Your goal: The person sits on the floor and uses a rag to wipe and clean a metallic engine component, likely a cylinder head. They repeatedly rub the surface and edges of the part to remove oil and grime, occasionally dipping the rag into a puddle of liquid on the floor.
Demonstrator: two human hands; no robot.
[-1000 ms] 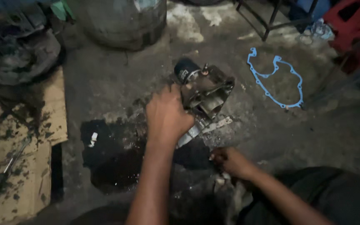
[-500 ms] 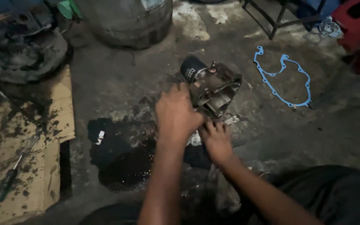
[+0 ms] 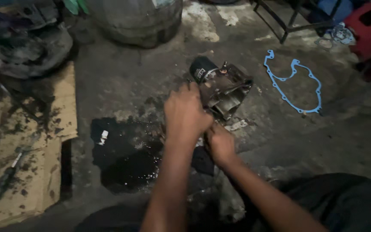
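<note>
— Grey, greasy metal, that engine part [image 3: 225, 88] on the concrete floor [image 3: 121, 81], with a black cylinder like an oil filter [image 3: 202, 70] at its far end. Where are the hands now?

— Both are on its near side. A second ago the right hand [image 3: 220, 144] was back by the knee, well apart from the casting. Now it has come up and sits just under the left hand [image 3: 186, 112], the two touching or nearly so.

— Gripping anything?

— The left hand is curled over the near edge of the part, fingers bent down on it, so I would call that a hold. The right is closed into a loose fist at the lower corner, but what is inside it I cannot tell; the left hand covers that spot.

— And the part itself, has it shifted?

— Hardly. Same place, beside the dark oil patch [image 3: 125, 159], with the blue gasket [image 3: 293, 81] lying well apart to its right. The work has gone from one hand steadying to two hands at one point.

— Anything else near?

— Stained cardboard [image 3: 26, 141] off to the left, a screwdriver [image 3: 6, 176] on it, untouched.
</note>
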